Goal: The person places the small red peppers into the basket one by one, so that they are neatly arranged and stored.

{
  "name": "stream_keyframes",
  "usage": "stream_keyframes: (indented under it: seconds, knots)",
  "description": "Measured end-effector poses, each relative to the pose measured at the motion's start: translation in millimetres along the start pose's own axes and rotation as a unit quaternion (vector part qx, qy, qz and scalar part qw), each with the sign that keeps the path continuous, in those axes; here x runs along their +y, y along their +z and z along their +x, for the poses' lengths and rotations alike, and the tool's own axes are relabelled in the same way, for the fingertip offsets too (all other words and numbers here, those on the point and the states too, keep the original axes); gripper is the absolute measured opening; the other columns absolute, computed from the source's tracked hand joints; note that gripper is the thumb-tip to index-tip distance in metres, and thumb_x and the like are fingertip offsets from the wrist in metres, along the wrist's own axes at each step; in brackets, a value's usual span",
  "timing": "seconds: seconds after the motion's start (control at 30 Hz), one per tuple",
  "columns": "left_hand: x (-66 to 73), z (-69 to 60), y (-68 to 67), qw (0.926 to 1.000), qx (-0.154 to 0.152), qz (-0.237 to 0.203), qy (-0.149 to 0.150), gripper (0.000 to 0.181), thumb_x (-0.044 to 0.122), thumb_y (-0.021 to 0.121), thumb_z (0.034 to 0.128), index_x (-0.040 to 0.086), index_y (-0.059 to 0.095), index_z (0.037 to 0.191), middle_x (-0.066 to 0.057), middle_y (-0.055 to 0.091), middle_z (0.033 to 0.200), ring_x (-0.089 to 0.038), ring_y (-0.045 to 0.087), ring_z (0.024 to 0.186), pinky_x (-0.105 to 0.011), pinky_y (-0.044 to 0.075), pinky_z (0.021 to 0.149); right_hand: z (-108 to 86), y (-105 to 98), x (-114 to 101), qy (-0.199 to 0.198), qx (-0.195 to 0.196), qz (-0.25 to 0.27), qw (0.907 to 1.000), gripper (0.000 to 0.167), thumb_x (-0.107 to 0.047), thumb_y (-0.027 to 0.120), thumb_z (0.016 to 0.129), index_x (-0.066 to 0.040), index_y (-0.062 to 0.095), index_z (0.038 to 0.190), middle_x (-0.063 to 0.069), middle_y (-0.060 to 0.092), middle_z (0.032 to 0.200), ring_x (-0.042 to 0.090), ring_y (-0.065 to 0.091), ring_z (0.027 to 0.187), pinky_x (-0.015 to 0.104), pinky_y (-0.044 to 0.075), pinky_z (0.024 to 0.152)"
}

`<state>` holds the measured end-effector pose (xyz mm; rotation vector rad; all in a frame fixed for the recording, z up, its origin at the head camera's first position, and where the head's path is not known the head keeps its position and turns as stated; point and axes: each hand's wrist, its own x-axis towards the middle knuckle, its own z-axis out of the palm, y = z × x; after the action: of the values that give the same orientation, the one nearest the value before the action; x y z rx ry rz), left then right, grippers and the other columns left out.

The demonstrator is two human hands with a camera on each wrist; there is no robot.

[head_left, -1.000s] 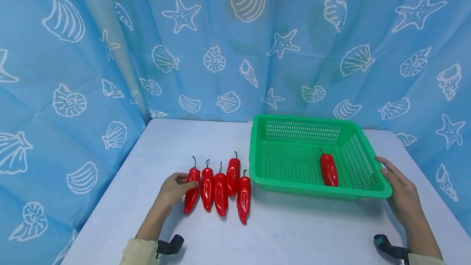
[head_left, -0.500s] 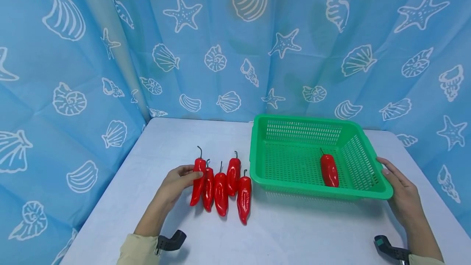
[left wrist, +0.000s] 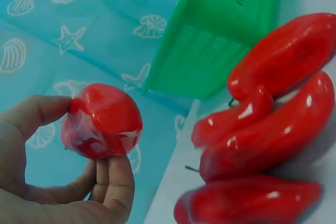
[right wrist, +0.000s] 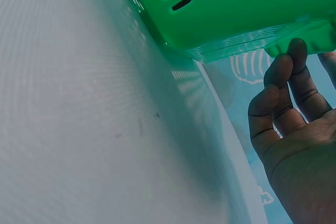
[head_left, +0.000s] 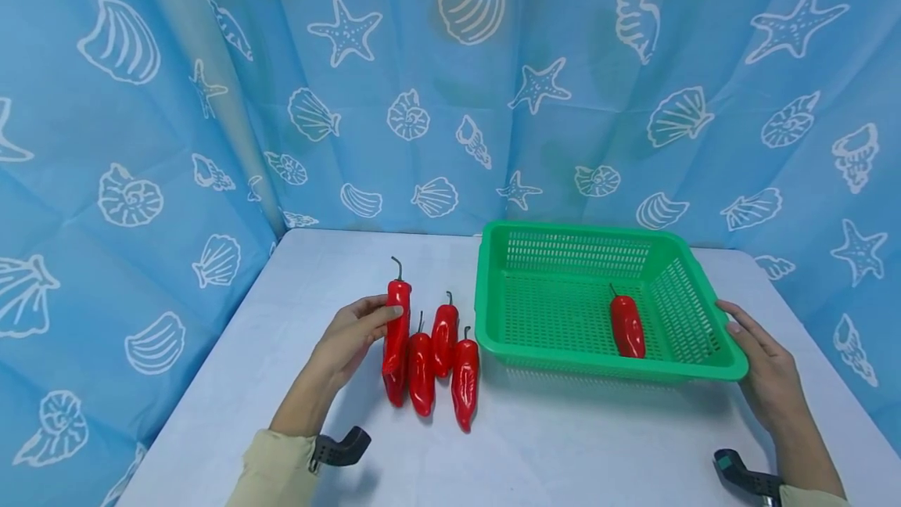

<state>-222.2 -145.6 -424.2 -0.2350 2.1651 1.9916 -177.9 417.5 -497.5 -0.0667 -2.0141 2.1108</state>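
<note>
My left hand (head_left: 348,339) pinches a long red chili pepper (head_left: 398,319) between thumb and fingers, stem up, above the table. In the left wrist view this pepper (left wrist: 102,121) appears end-on, apart from the others. It partly hides a second pepper (head_left: 394,391) in the head view. Beside that one lie 3 more, among them a nearer right pepper (head_left: 465,386). My right hand (head_left: 769,374) holds the right rim of a green plastic basket (head_left: 584,366). Its curled fingers (right wrist: 281,72) are at the rim's underside in the right wrist view. One pepper (head_left: 627,327) lies inside the basket.
The basket stands at the back right of a white-covered table (head_left: 549,444). A blue curtain (head_left: 394,45) with white shell and starfish prints hangs behind the table and along its left side. A black strap device (head_left: 341,447) is worn on each wrist.
My left hand has lifted the leftmost pepper off the table and moved it up and to the right, over its neighbour. My right hand and the basket have stayed in place.
</note>
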Motion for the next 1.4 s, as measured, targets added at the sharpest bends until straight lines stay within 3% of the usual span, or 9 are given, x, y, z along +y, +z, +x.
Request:
stream_keyframes:
  seconds: [0.4,0.7,0.93,1.27,1.4]
  knots:
    - [23.4,2.5,24.5,0.9990,-0.043,-0.006,0.013,0.073,0.022,0.084,0.0768,0.009,0.048,0.139,-0.011,0.052,0.135,-0.030,0.050,0.123,-0.046,0.054,0.094,0.3,1.0,-0.9,0.015,0.008,0.001,0.9999,0.046,-0.030,0.056,0.103,-0.024,0.051,0.148,-0.016,0.055,0.129,0.000,0.068,0.089,0.016,0.055,0.069]
    - [40.8,6.9,51.3,0.9962,-0.084,-0.003,0.023,0.071,0.022,0.082,0.0785,0.007,0.048,0.139,-0.012,0.054,0.132,-0.032,0.051,0.121,-0.040,0.055,0.091,-0.2,0.0,-0.6,0.019,0.011,-0.005,0.9997,0.046,-0.031,0.056,0.103,-0.025,0.050,0.149,-0.015,0.053,0.132,-0.001,0.068,0.089,0.015,0.055,0.069]
    - [49.0,11.4,70.9,0.9946,-0.103,-0.001,0.013,0.073,0.023,0.084,0.0777,0.008,0.048,0.140,-0.010,0.055,0.130,-0.031,0.054,0.119,-0.044,0.055,0.093,-0.2,0.8,-1.3,0.015,0.012,-0.014,0.9997,0.046,-0.031,0.056,0.103,-0.024,0.050,0.149,-0.016,0.055,0.129,-0.001,0.068,0.089,0.015,0.054,0.069]
    - [60.2,19.1,112.2,0.9903,-0.139,-0.008,-0.003,0.066,0.025,0.082,0.0817,0.007,0.050,0.137,-0.007,0.058,0.126,-0.027,0.056,0.115,-0.041,0.053,0.094,-0.6,1.9,-2.1,0.016,0.012,-0.010,0.9997,0.047,-0.031,0.056,0.103,-0.024,0.050,0.149,-0.012,0.050,0.137,-0.002,0.067,0.092,0.014,0.054,0.071]
    - [64.6,22.4,131.5,0.9887,-0.148,-0.022,-0.011,0.063,0.022,0.082,0.0823,0.006,0.051,0.135,-0.006,0.058,0.125,-0.026,0.055,0.115,-0.041,0.053,0.095,-1.0,2.3,-1.8,0.015,0.010,-0.004,0.9998,0.046,-0.031,0.056,0.103,-0.023,0.050,0.149,-0.014,0.055,0.132,0.000,0.068,0.090,0.015,0.055,0.070]
